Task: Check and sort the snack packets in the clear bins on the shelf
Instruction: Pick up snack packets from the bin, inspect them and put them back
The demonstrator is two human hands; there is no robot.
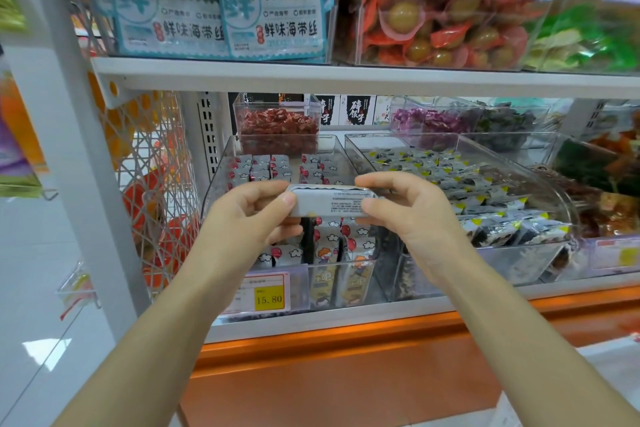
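Grey packet — level; above bin

My packet is white with tiny black words. The bin packets have red balloons and white clouds.

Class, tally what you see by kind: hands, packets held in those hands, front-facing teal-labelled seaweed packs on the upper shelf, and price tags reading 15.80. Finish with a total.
hands: 2 (left hand, right hand)
packet held in both hands: 1
teal-labelled seaweed packs: 2
price tag reading 15.80: 1
Total: 6
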